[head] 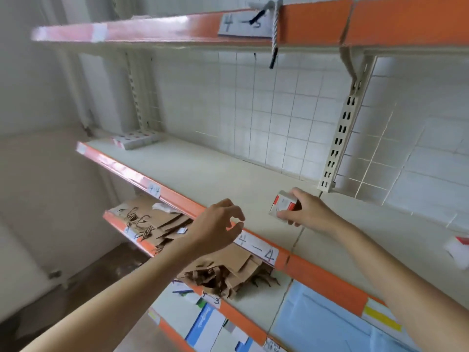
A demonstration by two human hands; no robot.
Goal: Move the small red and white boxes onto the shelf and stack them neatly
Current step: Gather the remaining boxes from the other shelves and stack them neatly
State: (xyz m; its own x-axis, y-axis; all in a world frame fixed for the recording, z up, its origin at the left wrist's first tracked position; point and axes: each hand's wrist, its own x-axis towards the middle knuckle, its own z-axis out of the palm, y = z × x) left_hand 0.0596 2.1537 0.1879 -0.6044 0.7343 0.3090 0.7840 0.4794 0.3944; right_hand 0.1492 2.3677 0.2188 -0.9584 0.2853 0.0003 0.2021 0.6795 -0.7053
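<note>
My right hand (308,212) grips a small red and white box (283,205) just above the cream middle shelf (215,174), near its front. Over the shelf's orange front edge, to the left of the box, my left hand (218,224) hovers with fingers curled and apart, holding nothing. A row of small red and white boxes (135,138) lies at the far left back corner of the same shelf. Another red and white box (458,248) shows blurred at the right edge of the shelf.
An orange-edged upper shelf (177,29) hangs overhead, with a cord (274,36) dangling from it. A slotted upright bracket (340,138) stands at the shelf's back. Brown paper bags (162,224) fill the shelf below. Blue and white packs (203,323) sit lower still.
</note>
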